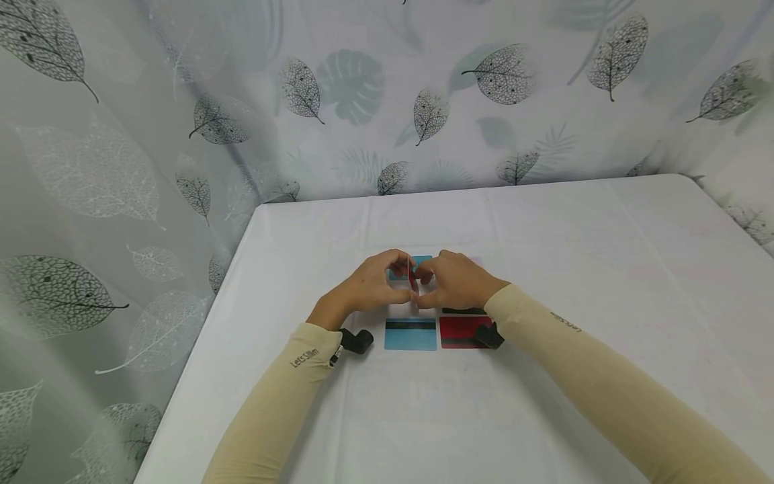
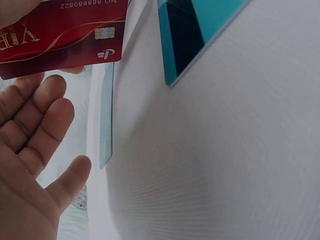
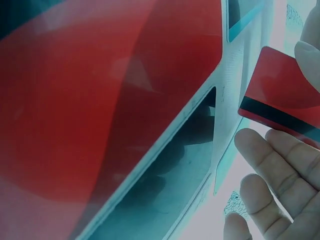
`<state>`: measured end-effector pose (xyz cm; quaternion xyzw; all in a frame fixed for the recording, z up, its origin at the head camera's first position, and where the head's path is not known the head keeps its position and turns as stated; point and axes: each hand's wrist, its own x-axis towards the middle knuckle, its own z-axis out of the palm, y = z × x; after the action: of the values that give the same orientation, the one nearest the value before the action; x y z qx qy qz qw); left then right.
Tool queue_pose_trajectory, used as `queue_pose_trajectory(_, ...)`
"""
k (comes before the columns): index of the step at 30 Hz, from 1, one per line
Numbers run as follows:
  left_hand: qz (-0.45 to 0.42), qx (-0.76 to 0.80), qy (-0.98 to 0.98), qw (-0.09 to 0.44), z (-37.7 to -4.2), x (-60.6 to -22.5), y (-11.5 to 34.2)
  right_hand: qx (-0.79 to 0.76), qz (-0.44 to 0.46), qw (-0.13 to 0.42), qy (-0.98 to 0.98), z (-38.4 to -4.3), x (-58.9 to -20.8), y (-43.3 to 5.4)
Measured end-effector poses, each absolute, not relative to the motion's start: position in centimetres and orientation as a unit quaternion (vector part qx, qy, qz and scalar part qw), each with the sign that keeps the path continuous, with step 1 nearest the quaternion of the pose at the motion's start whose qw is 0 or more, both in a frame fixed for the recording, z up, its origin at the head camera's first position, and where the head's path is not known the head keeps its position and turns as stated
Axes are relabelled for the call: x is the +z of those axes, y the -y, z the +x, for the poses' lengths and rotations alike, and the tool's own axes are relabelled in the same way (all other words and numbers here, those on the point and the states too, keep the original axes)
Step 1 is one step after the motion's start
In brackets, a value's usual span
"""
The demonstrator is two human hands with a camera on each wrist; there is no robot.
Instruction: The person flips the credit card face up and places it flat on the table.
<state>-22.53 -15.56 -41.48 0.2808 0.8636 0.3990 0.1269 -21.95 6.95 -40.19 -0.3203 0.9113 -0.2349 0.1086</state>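
Observation:
Both hands meet over the white table around one red bank card (image 1: 413,277), held upright and seen nearly edge-on in the head view. My left hand (image 1: 376,281) pinches it from the left. The card's front (image 2: 75,37), with gold lettering and a chip, appears in the left wrist view. From the right, my right hand (image 1: 459,279) grips the same card, and its back (image 3: 280,95) with a black stripe shows in the right wrist view. The other fingers of both hands are loosely bent. A blue card (image 1: 399,274) lies just behind them, partly hidden.
Nearer the body lie a light blue card (image 1: 410,335) with a black stripe and a red card (image 1: 456,329). Another dark-striped card (image 1: 463,311) shows under the right hand. A leaf-patterned curtain (image 1: 353,87) hangs behind the white table (image 1: 544,255).

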Motion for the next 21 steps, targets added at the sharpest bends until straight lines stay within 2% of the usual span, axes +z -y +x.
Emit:
queue_pose_trajectory(15, 0.302, 0.394, -0.861, 0.108, -22.45, -41.4, 15.53, -0.236, -0.32, 0.098, -0.913, -21.9, -40.43, -7.11)
queue_pose_trajectory(21, 0.304, 0.384, -0.865, 0.108, -22.54, -41.19, 15.63, -0.243, -0.331, 0.055, -0.91, -22.0, -40.3, -7.63)
